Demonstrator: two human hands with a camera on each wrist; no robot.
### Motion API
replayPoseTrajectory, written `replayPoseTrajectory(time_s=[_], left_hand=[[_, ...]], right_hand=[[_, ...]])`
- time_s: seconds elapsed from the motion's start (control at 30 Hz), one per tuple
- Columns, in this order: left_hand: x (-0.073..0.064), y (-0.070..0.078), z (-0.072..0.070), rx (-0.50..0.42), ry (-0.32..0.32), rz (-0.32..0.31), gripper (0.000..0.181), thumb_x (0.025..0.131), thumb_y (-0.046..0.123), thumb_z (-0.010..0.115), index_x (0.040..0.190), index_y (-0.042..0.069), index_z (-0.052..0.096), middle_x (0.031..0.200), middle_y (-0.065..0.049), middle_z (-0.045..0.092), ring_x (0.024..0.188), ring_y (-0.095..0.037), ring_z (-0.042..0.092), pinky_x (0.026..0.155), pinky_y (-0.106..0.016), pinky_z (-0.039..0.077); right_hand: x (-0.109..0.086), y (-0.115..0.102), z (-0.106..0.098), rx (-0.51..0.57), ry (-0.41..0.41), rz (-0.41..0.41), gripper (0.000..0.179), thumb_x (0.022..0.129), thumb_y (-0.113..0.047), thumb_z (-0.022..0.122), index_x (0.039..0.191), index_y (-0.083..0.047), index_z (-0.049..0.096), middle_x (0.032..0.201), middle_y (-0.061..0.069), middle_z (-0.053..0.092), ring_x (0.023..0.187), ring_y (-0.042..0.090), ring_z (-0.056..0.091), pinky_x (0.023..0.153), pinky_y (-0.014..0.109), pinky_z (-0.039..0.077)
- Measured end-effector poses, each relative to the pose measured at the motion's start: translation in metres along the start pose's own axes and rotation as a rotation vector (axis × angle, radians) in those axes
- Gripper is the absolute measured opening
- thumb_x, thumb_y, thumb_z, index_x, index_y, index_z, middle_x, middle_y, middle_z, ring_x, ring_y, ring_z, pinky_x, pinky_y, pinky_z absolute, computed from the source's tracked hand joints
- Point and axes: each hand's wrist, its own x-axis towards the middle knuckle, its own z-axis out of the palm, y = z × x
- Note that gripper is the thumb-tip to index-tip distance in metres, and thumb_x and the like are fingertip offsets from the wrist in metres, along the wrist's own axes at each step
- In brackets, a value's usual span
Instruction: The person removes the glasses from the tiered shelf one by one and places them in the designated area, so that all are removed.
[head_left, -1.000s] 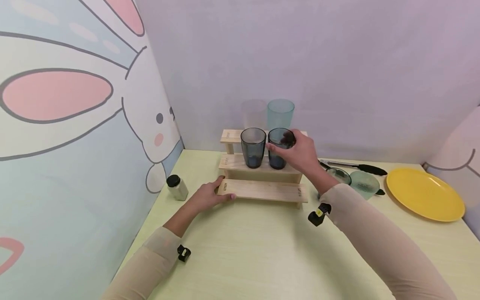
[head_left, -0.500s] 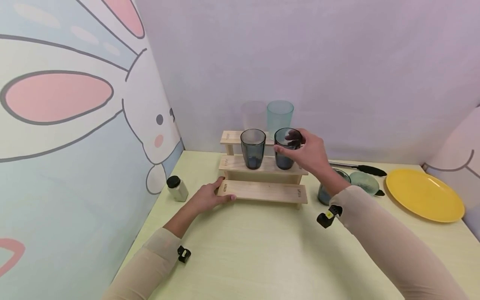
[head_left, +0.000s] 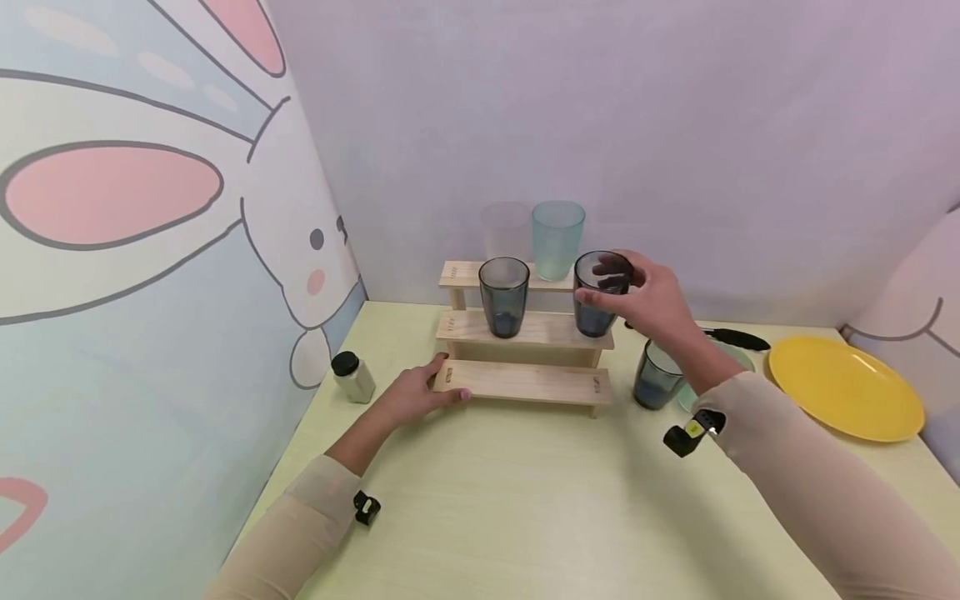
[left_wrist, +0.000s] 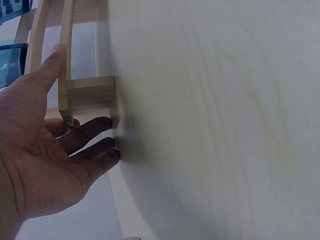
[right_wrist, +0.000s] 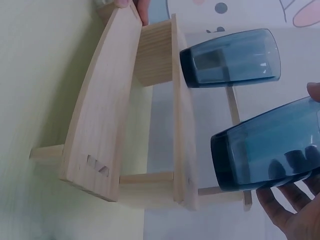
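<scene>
My right hand holds a dark smoky drinking glass upright at the right end of the middle tier of a wooden step rack. In the right wrist view a small gap shows between that glass's base and the board. A matching glass stands on the same tier to the left. My left hand grips the left end of the rack's lowest board, its thumb over the top face. On the top tier stand a pale blue glass and a clear one.
Right of the rack, another dark glass stands on the table, with a greenish dish partly behind my right arm. A black-handled utensil and a yellow plate lie beyond. A black-capped jar stands at left.
My right hand has moved the dark glass rightwards along the middle tier, away from its matching glass. My left hand has stayed on the rack.
</scene>
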Motion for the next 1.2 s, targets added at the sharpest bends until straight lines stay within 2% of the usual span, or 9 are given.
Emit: replayPoseTrajectory(time_s=[0.07,0.2,0.3,0.5,0.6,0.8,1.0,1.2], left_hand=[[0.000,0.000,0.000,0.006,0.000,0.005,0.116,0.093,0.075,0.076,0.175,0.008,0.031,0.164,-0.030,0.053,0.129,-0.033,0.067,0.104,-0.053,0.057],[0.000,0.000,-0.001,0.004,-0.007,0.005,0.117,0.092,0.076,0.076,0.175,0.008,0.030,0.165,-0.030,0.052,0.135,-0.037,0.066,0.106,-0.054,0.056],[0.000,0.000,-0.001,0.000,-0.011,0.003,0.117,0.092,0.076,0.076,0.175,0.008,0.030,0.166,-0.030,0.051,0.138,-0.038,0.065,0.108,-0.054,0.056],[-0.001,0.001,-0.002,-0.008,-0.006,0.001,0.116,0.092,0.075,0.077,0.175,0.008,0.031,0.165,-0.031,0.052,0.137,-0.039,0.065,0.107,-0.055,0.055],[-0.001,0.001,-0.002,-0.015,-0.004,-0.001,0.115,0.092,0.074,0.078,0.175,0.008,0.031,0.165,-0.031,0.052,0.132,-0.036,0.066,0.105,-0.054,0.056],[-0.003,0.001,-0.001,-0.004,-0.008,-0.002,0.115,0.092,0.074,0.078,0.175,0.008,0.031,0.165,-0.030,0.053,0.121,-0.031,0.066,0.100,-0.051,0.056],[-0.004,0.002,-0.002,0.005,-0.007,0.001,0.113,0.094,0.072,0.078,0.174,0.007,0.031,0.163,-0.032,0.053,0.123,-0.033,0.066,0.102,-0.053,0.056],[-0.005,0.005,-0.002,-0.008,-0.010,-0.014,0.114,0.093,0.071,0.078,0.175,0.008,0.030,0.166,-0.030,0.051,0.131,-0.035,0.065,0.105,-0.054,0.055]], right_hand=[[-0.002,0.000,-0.005,0.008,-0.007,0.014,0.085,0.088,-0.063,0.089,0.160,-0.030,0.057,0.150,0.000,0.068,0.141,0.027,0.059,0.095,0.045,0.056],[-0.007,0.002,-0.014,0.044,-0.013,0.041,0.083,0.091,-0.057,0.089,0.161,-0.028,0.055,0.152,0.001,0.067,0.145,0.024,0.058,0.098,0.031,0.050],[-0.010,0.004,-0.021,0.044,-0.005,0.060,0.082,0.092,-0.057,0.088,0.161,-0.028,0.055,0.152,0.002,0.067,0.143,0.021,0.058,0.095,0.028,0.049],[-0.017,0.012,-0.036,0.026,0.027,0.077,0.079,0.094,-0.055,0.087,0.161,-0.028,0.056,0.150,0.003,0.066,0.126,0.009,0.059,0.086,0.021,0.050],[-0.021,0.018,-0.044,0.044,0.055,0.075,0.077,0.095,-0.049,0.088,0.161,-0.027,0.057,0.143,-0.004,0.069,0.117,0.002,0.061,0.084,0.016,0.051],[-0.031,0.033,-0.063,0.060,0.088,0.078,0.075,0.097,-0.042,0.088,0.162,-0.024,0.055,0.120,-0.031,0.068,0.111,-0.006,0.063,0.083,0.013,0.052],[-0.039,0.044,-0.080,0.047,0.106,0.104,0.074,0.098,-0.041,0.086,0.163,-0.025,0.054,0.115,-0.038,0.066,0.107,-0.007,0.062,0.078,0.017,0.051],[-0.046,0.050,-0.096,0.042,0.133,0.135,0.071,0.099,-0.041,0.086,0.162,-0.031,0.055,0.110,-0.041,0.067,0.107,-0.009,0.061,0.079,0.014,0.051]])
